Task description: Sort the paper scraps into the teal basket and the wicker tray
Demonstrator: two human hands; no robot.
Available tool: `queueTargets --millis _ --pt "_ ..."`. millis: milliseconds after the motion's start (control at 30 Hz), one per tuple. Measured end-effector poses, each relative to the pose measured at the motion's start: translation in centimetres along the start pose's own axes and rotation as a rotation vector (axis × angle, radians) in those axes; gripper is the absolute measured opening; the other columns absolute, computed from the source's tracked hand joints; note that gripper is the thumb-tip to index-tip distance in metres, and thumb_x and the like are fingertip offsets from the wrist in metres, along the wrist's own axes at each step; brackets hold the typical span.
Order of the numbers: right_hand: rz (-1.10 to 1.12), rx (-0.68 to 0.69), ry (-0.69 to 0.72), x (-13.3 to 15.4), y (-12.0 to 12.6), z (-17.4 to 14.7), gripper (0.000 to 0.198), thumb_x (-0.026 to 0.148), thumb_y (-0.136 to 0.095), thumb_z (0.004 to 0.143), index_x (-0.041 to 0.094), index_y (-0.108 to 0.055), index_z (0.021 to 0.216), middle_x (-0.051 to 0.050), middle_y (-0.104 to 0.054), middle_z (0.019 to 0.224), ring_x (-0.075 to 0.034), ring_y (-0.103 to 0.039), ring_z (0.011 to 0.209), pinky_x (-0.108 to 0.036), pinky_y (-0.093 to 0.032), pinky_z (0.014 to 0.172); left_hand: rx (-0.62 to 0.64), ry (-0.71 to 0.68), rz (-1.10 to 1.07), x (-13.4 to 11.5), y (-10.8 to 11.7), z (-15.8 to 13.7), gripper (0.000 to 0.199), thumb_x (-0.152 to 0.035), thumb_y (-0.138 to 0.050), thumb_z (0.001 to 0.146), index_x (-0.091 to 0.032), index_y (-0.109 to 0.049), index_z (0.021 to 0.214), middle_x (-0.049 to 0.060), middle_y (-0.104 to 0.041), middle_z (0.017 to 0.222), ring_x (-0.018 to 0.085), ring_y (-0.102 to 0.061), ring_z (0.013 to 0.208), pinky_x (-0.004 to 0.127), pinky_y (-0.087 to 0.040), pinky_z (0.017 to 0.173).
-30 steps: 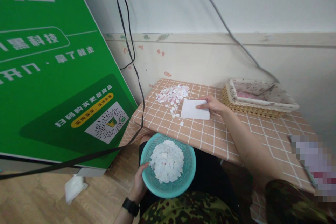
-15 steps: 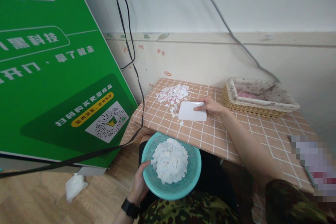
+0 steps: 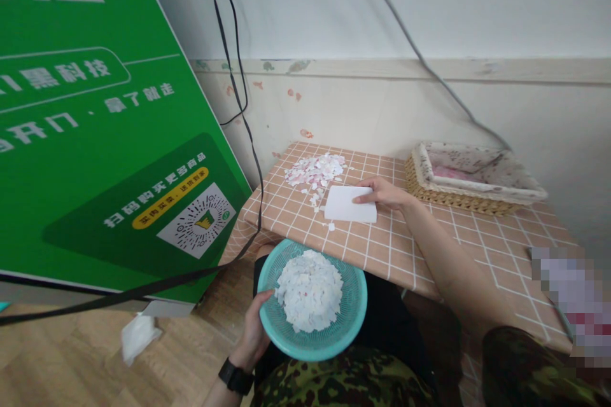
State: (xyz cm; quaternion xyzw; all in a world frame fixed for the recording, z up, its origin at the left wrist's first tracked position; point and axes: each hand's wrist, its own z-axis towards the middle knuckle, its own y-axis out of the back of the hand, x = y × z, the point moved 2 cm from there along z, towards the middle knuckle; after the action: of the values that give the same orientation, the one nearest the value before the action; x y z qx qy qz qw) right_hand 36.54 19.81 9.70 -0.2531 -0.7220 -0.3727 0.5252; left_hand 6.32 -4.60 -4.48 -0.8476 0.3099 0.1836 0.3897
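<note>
My left hand [image 3: 255,329] grips the rim of a round turquoise plastic basket [image 3: 351,324], held over my lap below the table edge. A heap of white paper scraps [image 3: 310,292] fills the middle of the basket. Over the table, my right hand [image 3: 382,193] pinches a white card [image 3: 348,205] by its right side, thumb on top and the other fingers mostly hidden behind it. Some loose scraps lie around the card's left edge. Beyond it, against the wall side, sits a pile of white and pink paper scraps [image 3: 317,170].
The table has a brown checked cloth [image 3: 477,248]. At its right back stands a lined wicker basket [image 3: 472,194]. A green sign panel [image 3: 119,127] rises at left, with a black cable [image 3: 252,159] hanging before it. A white plastic bag [image 3: 139,336] lies on the floor.
The white card has tipped slightly and sits a little lower. Both hands keep their holds, and the turquoise basket stays nearly in place. The view has shifted very slightly.
</note>
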Motion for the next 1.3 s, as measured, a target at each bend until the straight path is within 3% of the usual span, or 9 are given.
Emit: queueTargets --millis 200,333,467,567,700,767,1033,1300 --pt "-0.103 0.074 0.013 0.2 -0.2 0.0 0.034 0.034 -0.073 0.063 0.018 -0.068 0.092 -0.005 -0.069 0.088 -0.015 -0.062 0.071 -0.023 -0.049 0.055 0.027 0.037 -0.005 -0.1 -0.4 -0.3 0.026 -0.025 -0.061 0.072 -0.007 -0.07 0.089 0.013 -0.075 0.081 0.029 -0.069 0.076 0.041 -0.052 0.077" --pt "-0.153 0.245 -0.044 0.2 -2.0 0.1 0.039 0.04 -0.07 0.066 0.019 -0.066 0.099 -0.005 -0.069 0.083 -0.014 -0.061 0.063 -0.021 -0.046 0.047 0.023 0.034 -0.011 -0.5 -0.8 -0.6 0.028 -0.026 -0.06 0.072 -0.007 -0.069 0.092 0.014 -0.074 0.087 0.03 -0.068 0.085 0.042 -0.05 0.082" --pt "-0.205 0.354 0.024 0.7 -3.9 0.2 0.035 0.04 -0.071 0.065 0.018 -0.068 0.093 -0.003 -0.069 0.086 -0.015 -0.062 0.073 -0.023 -0.049 0.059 0.021 0.031 -0.006 -0.8 -1.1 -0.8 0.029 -0.026 -0.06 0.072 -0.008 -0.068 0.092 0.014 -0.074 0.088 0.031 -0.067 0.088 0.043 -0.049 0.083" --pt "-0.154 0.254 0.05 0.9 -3.3 0.3 0.035 0.039 -0.071 0.065 0.018 -0.069 0.092 -0.004 -0.069 0.09 -0.015 -0.062 0.078 -0.025 -0.05 0.066 0.026 0.017 0.0 -0.9 -1.1 -0.8 0.027 -0.025 -0.06 0.072 -0.008 -0.069 0.091 0.013 -0.074 0.087 0.03 -0.067 0.086 0.042 -0.05 0.082" --pt "-0.018 0.004 0.017 0.2 -0.5 0.1 0.038 0.037 -0.073 0.063 0.016 -0.069 0.093 -0.007 -0.07 0.089 -0.016 -0.063 0.072 -0.026 -0.05 0.061 0.014 -0.003 0.005 -1.1 -0.9 -0.7 0.023 -0.024 -0.061 0.071 -0.008 -0.07 0.085 0.012 -0.075 0.082 0.029 -0.068 0.081 0.04 -0.05 0.081" --pt "-0.013 -0.055 -0.006 -0.3 0.7 0.0 0.037 0.036 -0.074 0.061 0.015 -0.069 0.09 -0.008 -0.07 0.084 -0.016 -0.062 0.068 -0.025 -0.049 0.057 0.005 -0.008 0.012 -1.1 -0.8 -0.7 0.022 -0.023 -0.062 0.071 -0.008 -0.07 0.084 0.012 -0.075 0.081 0.028 -0.068 0.08 0.039 -0.051 0.08" --pt "-0.015 -0.063 -0.022 -1.0 1.5 0.0 0.035 0.036 -0.075 0.059 0.014 -0.07 0.086 -0.009 -0.07 0.085 -0.017 -0.063 0.069 -0.026 -0.05 0.058 -0.008 -0.016 0.029 -1.2 -0.7 -0.5 0.019 -0.023 -0.062 0.07 -0.009 -0.071 0.08 0.01 -0.075 0.075 0.028 -0.069 0.076 0.04 -0.052 0.077" --pt "0.009 -0.049 -0.02 -0.9 0.2 0.4 0.035 0.037 -0.074 0.061 0.015 -0.069 0.088 -0.008 -0.07 0.086 -0.016 -0.063 0.068 -0.026 -0.05 0.057 0.002 0.01 0.028 -1.1 -0.6 -0.5 0.02 -0.024 -0.062 0.071 -0.009 -0.071 0.08 0.01 -0.074 0.076 0.026 -0.069 0.071 0.039 -0.052 0.076"
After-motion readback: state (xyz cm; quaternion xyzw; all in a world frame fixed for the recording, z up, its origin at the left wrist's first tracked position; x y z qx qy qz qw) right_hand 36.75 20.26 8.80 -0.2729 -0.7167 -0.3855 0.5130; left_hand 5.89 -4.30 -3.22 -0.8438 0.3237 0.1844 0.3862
